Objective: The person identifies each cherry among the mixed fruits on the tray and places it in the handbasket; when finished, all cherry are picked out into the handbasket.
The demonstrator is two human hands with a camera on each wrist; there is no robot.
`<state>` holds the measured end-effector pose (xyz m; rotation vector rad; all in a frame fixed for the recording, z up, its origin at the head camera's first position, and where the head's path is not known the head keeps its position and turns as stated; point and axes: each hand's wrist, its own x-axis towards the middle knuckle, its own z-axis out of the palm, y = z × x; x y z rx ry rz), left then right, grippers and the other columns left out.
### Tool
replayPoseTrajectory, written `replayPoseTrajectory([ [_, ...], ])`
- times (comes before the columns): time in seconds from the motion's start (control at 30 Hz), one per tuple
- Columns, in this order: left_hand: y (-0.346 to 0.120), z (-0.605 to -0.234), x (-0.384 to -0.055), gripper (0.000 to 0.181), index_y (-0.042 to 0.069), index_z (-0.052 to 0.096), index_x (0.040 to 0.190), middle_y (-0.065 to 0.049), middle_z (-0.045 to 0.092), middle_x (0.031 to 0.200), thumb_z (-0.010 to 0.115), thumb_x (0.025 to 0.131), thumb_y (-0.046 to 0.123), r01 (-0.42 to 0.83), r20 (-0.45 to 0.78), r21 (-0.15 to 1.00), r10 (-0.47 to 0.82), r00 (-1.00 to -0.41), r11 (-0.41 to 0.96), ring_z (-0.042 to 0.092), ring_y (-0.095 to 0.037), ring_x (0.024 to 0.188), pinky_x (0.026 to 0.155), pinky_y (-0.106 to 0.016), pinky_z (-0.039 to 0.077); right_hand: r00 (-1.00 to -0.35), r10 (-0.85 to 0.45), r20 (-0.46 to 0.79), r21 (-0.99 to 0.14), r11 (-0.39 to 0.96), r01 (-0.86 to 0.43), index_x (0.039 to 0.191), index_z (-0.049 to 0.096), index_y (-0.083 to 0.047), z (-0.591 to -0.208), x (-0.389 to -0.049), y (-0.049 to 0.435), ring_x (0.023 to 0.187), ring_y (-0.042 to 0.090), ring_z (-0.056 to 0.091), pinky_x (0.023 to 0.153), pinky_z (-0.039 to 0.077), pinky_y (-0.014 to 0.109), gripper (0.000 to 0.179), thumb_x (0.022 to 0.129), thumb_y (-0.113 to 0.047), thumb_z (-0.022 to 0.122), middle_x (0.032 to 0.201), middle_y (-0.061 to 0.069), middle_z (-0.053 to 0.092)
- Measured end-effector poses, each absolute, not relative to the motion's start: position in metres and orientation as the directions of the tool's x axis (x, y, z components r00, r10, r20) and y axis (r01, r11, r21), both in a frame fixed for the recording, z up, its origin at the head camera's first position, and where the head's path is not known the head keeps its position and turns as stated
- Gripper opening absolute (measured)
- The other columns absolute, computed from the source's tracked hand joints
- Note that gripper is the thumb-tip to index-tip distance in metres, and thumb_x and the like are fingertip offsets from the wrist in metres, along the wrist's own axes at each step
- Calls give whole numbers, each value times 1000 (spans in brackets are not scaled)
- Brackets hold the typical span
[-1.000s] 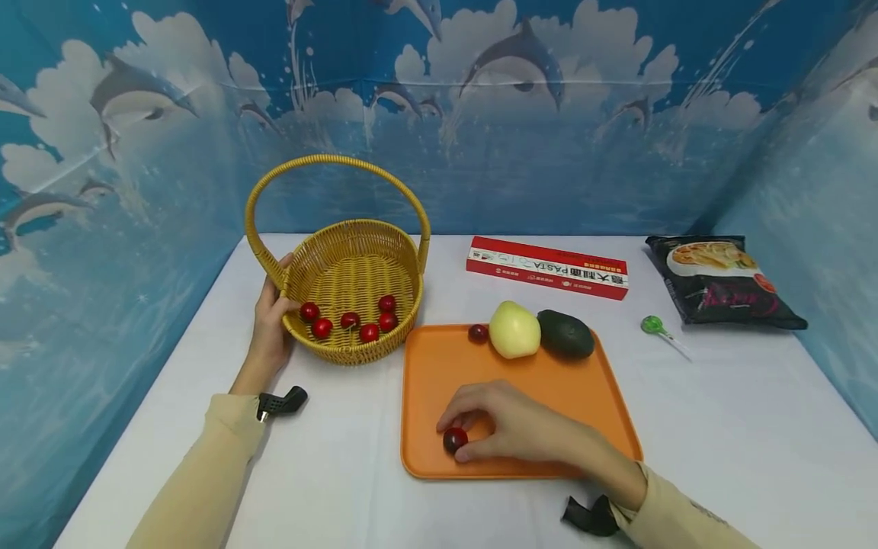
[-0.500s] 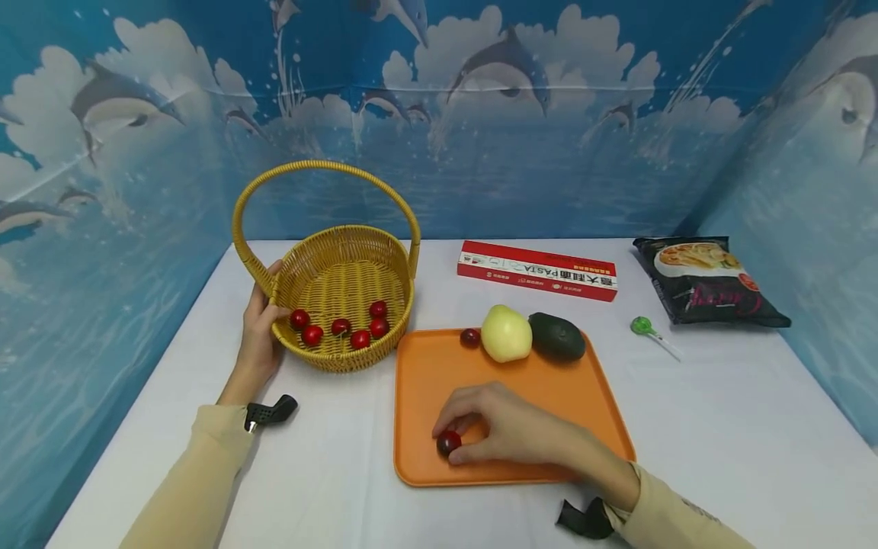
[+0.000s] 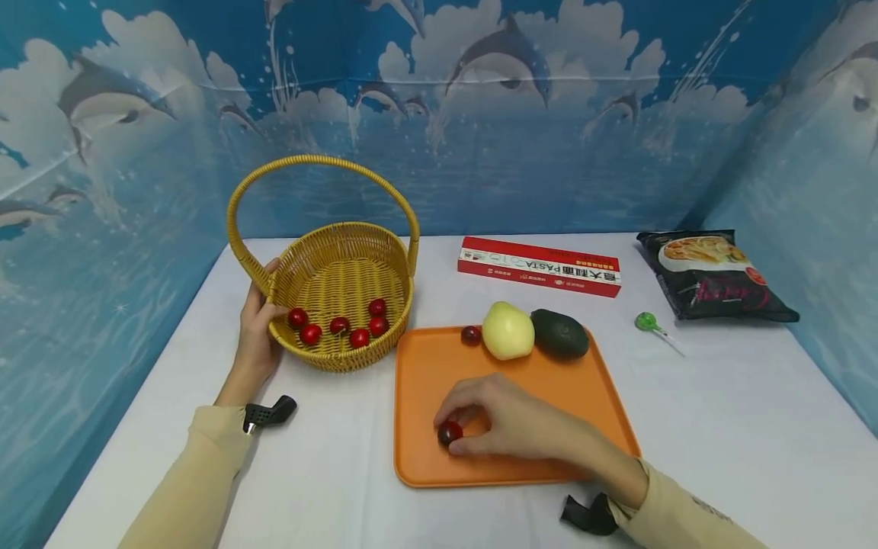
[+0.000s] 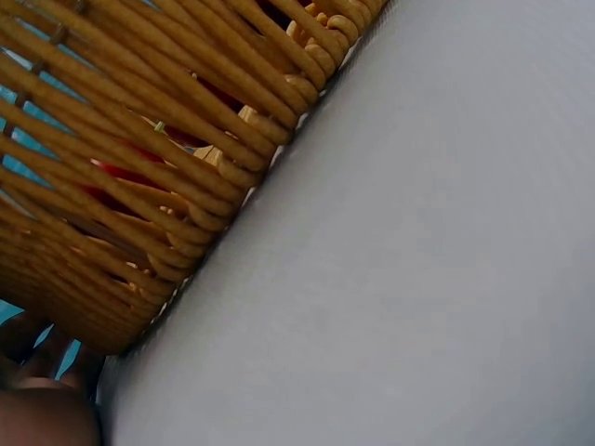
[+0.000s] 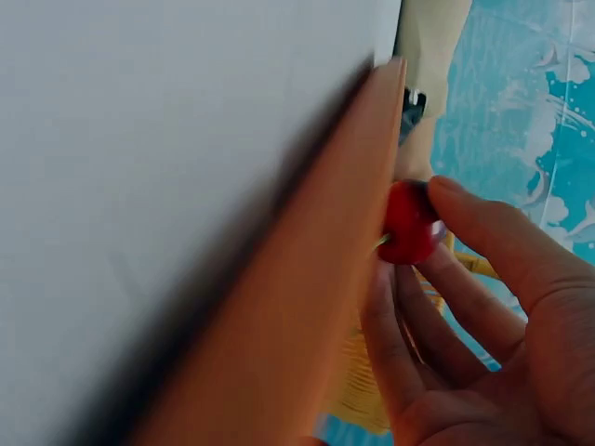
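Note:
My left hand (image 3: 255,332) holds the left side of a yellow woven basket (image 3: 346,362), thumb over the rim and the other fingers behind the wall. Several red cherries (image 3: 311,334) lie in the front part of the basket. Over the orange tray (image 3: 420,404), my right hand (image 3: 504,419) pinches a dark red cherry (image 3: 450,433) between thumb and fingers, low near the tray's front left. The right wrist view shows that cherry (image 5: 411,223) with the thumb on it and a short green stem. In the left wrist view the basket wall (image 4: 139,149) hides most of the left hand.
At the tray's back edge lie another cherry (image 3: 471,335), a pale yellow-green fruit (image 3: 507,331) and a dark green avocado (image 3: 559,334). Behind them is a red pasta box (image 3: 539,267). A green lollipop (image 3: 647,322) and a black food bag (image 3: 716,276) lie to the right.
The head view shifts slightly, moving the whole scene a little left. Both hands keep their holds on the basket and the cherry, with little visible movement against the tray.

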<state>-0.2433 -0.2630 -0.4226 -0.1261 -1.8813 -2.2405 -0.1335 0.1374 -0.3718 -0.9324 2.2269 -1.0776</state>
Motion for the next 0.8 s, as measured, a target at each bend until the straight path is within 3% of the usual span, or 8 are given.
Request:
replayPoseTrajectory([
  [0.23, -262, -421, -245, 79, 24, 40, 163, -4, 34, 168, 39, 90, -5, 212, 196, 962, -106, -975, -172, 36, -26, 149, 110, -22, 41, -667, -744, 27, -778, 403, -481, 121, 77, -22, -339, -152, 128, 107, 5, 69, 95, 59, 37, 30, 92, -23, 83, 113, -15, 74],
  [0.47, -263, -420, -244, 80, 24, 39, 163, -5, 34, 167, 39, 89, -5, 204, 187, 964, -108, -976, -174, 35, -25, 148, 111, -22, 39, -669, -719, 190, -748, 336, -573, 122, 77, -15, -317, -184, 100, 108, 6, 69, 95, 58, 31, 30, 92, -18, 82, 114, -9, 75],
  [0.6, -263, -420, -243, 79, 24, 40, 163, -5, 35, 166, 39, 89, -4, 212, 194, 961, -114, -974, -175, 36, -25, 147, 109, -21, 40, -679, -693, 243, -739, 321, -592, 121, 77, -9, -313, -201, 81, 106, 9, 69, 95, 58, 31, 30, 93, -15, 81, 115, -3, 76],
  [0.8, -261, -418, -245, 79, 24, 40, 163, -4, 35, 167, 39, 89, -5, 205, 189, 962, -106, -976, -181, 36, -25, 147, 109, -20, 41, -724, -643, 249, -718, 379, -583, 122, 77, -11, -311, -218, 57, 104, 11, 69, 91, 59, 33, 29, 94, -17, 79, 111, -2, 77],
])
